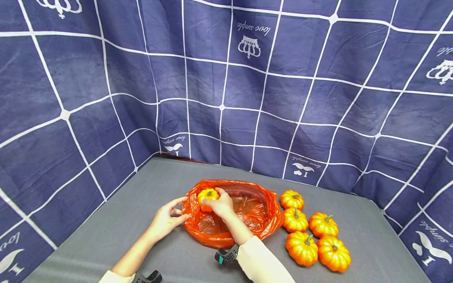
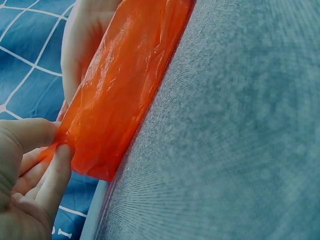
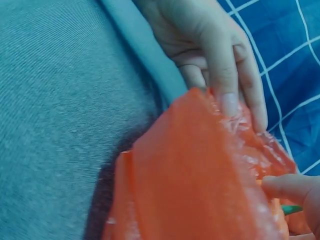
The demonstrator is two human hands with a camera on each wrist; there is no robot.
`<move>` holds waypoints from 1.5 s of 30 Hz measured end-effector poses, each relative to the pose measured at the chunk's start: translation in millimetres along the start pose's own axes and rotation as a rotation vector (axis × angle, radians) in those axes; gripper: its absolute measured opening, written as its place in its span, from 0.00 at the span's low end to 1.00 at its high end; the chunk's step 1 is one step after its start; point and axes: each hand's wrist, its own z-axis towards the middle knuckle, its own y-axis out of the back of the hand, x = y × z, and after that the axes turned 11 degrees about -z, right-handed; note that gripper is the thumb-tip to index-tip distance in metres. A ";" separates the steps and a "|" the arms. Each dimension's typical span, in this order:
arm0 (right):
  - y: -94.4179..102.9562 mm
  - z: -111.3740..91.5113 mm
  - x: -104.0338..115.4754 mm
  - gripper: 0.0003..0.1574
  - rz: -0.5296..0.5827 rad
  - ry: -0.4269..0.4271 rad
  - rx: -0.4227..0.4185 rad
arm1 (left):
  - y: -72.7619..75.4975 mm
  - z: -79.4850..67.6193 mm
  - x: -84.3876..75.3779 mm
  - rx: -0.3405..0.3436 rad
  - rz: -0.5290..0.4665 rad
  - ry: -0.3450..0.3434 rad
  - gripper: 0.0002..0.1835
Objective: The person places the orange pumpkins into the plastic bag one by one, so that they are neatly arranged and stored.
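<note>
Right hand (image 1: 222,203) grips 1 ribbed orange pumpkin (image 1: 207,194) inside the thin red plastic bag (image 1: 275,214), beside the rim that the left hand (image 1: 165,219) pinches.

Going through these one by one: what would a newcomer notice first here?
Probably the shiny red plastic bag, gaping open on the gray tabletop. At its left side, the right hand holds an orange pumpkin while the left hand pinches the edge. Five more pumpkins cluster to the right.

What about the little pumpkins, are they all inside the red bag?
No, five pumpkins sit on the gray table, outside the red bag.
</note>
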 end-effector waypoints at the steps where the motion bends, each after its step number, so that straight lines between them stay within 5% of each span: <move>1: -1.5 -0.4 -0.7 0.45 0.002 -0.003 -0.007 | 0.1 -0.1 0.3 0.004 -0.003 -0.004 0.31; 16: -22.2 -4.6 -14.1 0.53 0.007 0.020 -0.151 | 2.0 -0.2 -0.9 0.008 -0.010 -0.003 0.31; 35: -21.1 -4.7 -14.0 0.54 0.024 -0.012 -0.149 | 0.6 -2.3 1.4 -0.005 -0.024 -0.034 0.31; 45: -5.2 -6.6 -18.4 0.50 0.145 -0.005 -0.114 | 1.3 -2.7 2.7 0.003 -0.003 -0.052 0.31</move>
